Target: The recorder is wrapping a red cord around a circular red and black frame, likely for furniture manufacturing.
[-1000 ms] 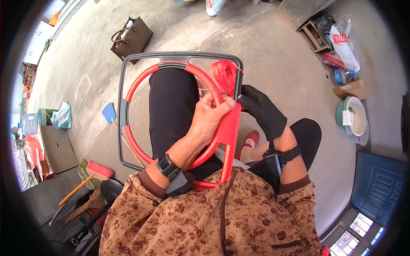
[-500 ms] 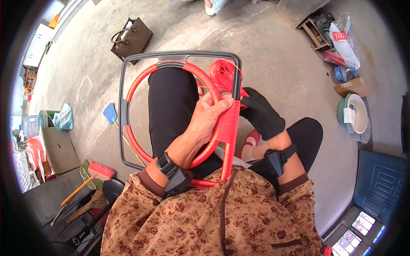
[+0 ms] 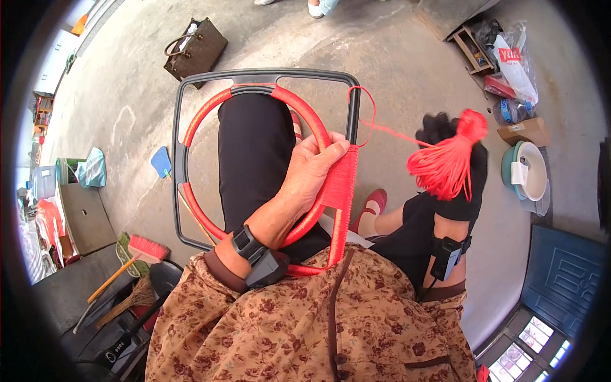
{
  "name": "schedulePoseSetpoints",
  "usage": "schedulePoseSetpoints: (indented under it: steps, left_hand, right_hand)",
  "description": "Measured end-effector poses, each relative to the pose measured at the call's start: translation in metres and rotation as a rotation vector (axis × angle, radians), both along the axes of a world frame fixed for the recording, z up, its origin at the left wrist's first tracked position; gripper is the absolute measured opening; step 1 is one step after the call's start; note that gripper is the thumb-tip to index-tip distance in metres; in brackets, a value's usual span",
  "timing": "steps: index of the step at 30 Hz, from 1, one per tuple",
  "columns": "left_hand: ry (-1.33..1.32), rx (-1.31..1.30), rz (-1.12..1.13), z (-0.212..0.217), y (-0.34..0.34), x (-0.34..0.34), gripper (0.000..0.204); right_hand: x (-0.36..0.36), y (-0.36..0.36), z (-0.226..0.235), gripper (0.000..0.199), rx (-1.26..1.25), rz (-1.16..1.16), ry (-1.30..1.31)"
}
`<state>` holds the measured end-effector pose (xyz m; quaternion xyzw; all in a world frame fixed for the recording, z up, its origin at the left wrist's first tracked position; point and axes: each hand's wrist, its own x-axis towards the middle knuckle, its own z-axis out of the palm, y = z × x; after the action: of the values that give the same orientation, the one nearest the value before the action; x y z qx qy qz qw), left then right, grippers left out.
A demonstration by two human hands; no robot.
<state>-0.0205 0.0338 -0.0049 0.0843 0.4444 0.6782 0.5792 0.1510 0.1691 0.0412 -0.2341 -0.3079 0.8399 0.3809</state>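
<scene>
A black rectangular frame (image 3: 293,74) with a round inner ring (image 3: 304,109), mostly wrapped in red cord, rests over my lap. My bare left hand (image 3: 307,170) grips the ring and the frame's right side, its thumb on a flat red woven band (image 3: 340,181). Off to the right, my right hand (image 3: 477,181), in a black glove, holds a bundle of red cord (image 3: 439,167); its fingers are partly blurred and hidden. One red strand (image 3: 394,132) runs from the frame's right bar, above the band, to the bundle, with a loose loop near the bar.
A brown handbag (image 3: 198,52) stands on the concrete floor beyond the frame. On the left are a blue fly swatter (image 3: 160,162) and a red-bristled broom (image 3: 148,248). Basins (image 3: 529,170) and a cardboard box (image 3: 525,130) sit at right. Another person's feet (image 3: 314,9) show at the top.
My right hand has swung out to the right from the frame's side, carrying the cord bundle and drawing out the strand. The left hand keeps its hold; the frame has shifted slightly.
</scene>
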Motion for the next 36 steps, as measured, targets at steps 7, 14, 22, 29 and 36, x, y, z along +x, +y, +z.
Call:
schedulePoseSetpoints:
  steps: [7, 14, 22, 29, 36]
  left_hand:
    - [0.055, -0.018, 0.020, 0.001, 0.001, 0.002, 0.016]
    - [0.140, -0.017, 0.022, 0.000, -0.003, -0.004, 0.017]
    - [-0.009, 0.008, 0.021, 0.003, 0.000, -0.001, 0.017]
    - [0.136, 0.011, -0.012, -0.013, 0.001, -0.001, 0.015]
    - [-0.073, -0.038, 0.036, 0.000, 0.002, -0.003, 0.011]
  right_hand:
    - [-0.012, -0.001, -0.044, 0.033, 0.057, 0.177, -0.337]
    - [-0.001, -0.023, -0.023, 0.014, 0.162, 0.480, -0.645]
    - [0.024, -0.025, 0.030, 0.019, 0.452, 0.149, -0.257]
    - [-0.023, -0.073, 0.066, 0.013, 0.472, 0.305, -0.343]
    - [0.061, -0.004, 0.005, 0.034, 0.101, -0.264, -0.618]
